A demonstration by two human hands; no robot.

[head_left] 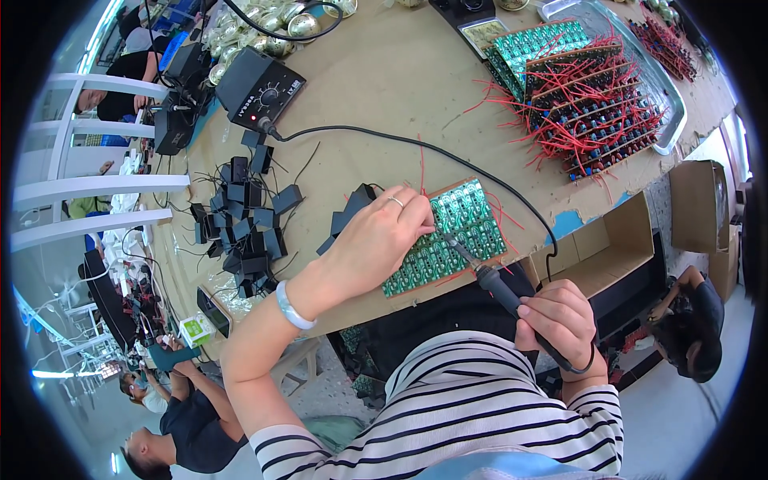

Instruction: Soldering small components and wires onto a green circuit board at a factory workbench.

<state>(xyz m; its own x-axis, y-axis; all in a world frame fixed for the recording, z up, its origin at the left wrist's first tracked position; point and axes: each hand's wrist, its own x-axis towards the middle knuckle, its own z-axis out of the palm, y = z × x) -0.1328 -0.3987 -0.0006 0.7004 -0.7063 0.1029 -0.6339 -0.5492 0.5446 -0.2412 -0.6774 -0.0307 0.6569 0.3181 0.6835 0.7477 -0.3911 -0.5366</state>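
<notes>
A green circuit board panel [468, 210] lies near the table's front edge, with thin red wires sticking out around it. My right hand [560, 322] is closed round the handle of a soldering iron [498, 286], whose tip reaches down to the middle of the panel. Over the panel's left part, my left hand [382, 240] has its fingertips pinched together beside the iron's tip. What sits in that pinch is too small to tell; a red wire [422, 164] rises just behind these fingers. Black box-shaped parts [346, 214] stick out from behind the left hand.
A heap of black boxes with leads [240, 216] lies left. The soldering station [260, 88] stands behind it, its cord crossing the table. Wired boards [592, 112] are stacked at the back right by a metal tray [680, 120]. A cardboard box [608, 240] adjoins the front edge. Other people sit nearby.
</notes>
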